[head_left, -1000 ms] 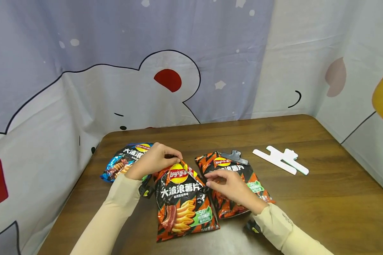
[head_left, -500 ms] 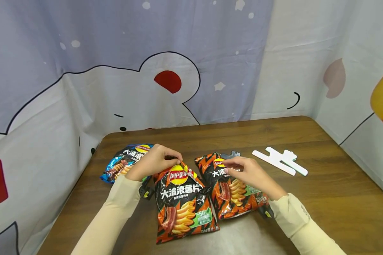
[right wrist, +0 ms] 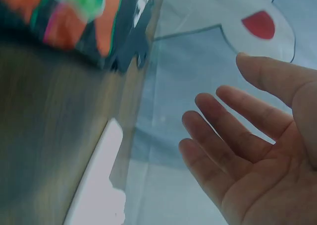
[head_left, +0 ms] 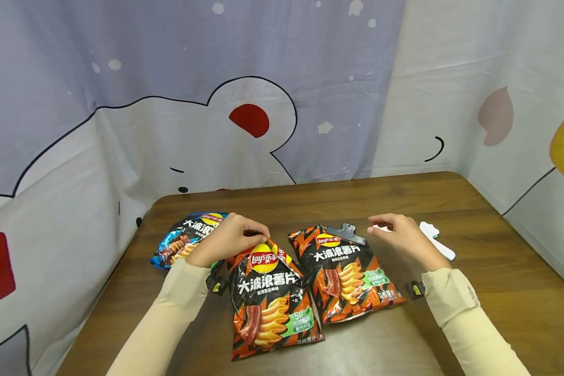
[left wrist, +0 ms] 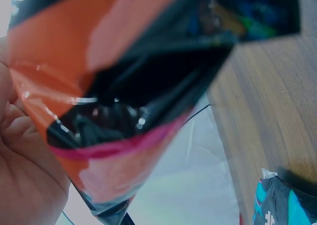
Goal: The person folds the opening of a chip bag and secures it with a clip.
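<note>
My left hand [head_left: 230, 241] pinches the top edge of an orange and black Lay's chip bag [head_left: 265, 287], whose upper right corner is folded down in a slant. In the left wrist view the bag [left wrist: 114, 126] fills most of the picture, beside the palm. My right hand [head_left: 406, 237] holds nothing, its fingers relaxed and spread apart. It hovers over two white bag clips [head_left: 444, 249], partly hiding them; one white clip [right wrist: 96, 180] shows below the fingers in the right wrist view. A second orange and black chip bag [head_left: 348, 277] carries a dark grey clip [head_left: 347, 233] on its top corner.
A blue chip bag [head_left: 180, 241] lies at the left, partly behind my left forearm. The wooden table [head_left: 489, 292] ends at the back against a patterned curtain [head_left: 333, 94]. The two orange bags lie close side by side.
My right hand has moved right, from beside the held bag, across the second bag, to above the white clips. My left hand keeps its pinch and has stayed in place.
</note>
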`<state>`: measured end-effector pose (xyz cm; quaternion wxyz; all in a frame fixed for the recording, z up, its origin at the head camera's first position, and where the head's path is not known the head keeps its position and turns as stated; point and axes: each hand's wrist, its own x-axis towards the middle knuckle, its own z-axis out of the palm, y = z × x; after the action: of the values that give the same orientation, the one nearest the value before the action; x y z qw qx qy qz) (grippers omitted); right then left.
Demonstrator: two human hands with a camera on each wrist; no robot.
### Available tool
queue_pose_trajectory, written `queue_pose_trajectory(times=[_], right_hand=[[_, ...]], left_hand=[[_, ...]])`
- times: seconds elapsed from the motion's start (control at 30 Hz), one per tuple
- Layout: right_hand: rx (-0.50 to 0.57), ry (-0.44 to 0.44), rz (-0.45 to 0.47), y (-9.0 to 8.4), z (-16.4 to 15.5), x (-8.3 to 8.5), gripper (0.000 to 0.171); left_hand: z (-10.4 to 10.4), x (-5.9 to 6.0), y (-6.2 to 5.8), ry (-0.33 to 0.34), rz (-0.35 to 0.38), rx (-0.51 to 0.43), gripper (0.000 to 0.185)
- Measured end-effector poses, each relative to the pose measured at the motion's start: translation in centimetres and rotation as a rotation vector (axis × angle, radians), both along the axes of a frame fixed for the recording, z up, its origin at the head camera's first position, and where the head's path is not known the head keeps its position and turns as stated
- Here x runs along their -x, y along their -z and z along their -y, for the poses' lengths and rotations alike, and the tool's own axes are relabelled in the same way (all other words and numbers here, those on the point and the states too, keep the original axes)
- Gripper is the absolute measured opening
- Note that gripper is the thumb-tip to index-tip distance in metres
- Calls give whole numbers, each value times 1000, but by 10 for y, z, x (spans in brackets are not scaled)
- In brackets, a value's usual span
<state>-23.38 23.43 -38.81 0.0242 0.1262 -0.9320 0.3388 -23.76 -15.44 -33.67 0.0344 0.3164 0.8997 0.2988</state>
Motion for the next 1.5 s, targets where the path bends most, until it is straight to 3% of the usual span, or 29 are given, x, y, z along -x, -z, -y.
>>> queue_pose_trajectory(times=[0.33,0.7,1.5], right_hand=[[-103,88,-5,0,-27,11,46],[-120,133,68,11,-50,20,52],[-229,178,53,31,-68,31,35]], left_hand=[[0,-1,0,4,4,-7,12],[0,-2,0,1,9,-7,12],[1,-2,4,10,-2,-11,12]])
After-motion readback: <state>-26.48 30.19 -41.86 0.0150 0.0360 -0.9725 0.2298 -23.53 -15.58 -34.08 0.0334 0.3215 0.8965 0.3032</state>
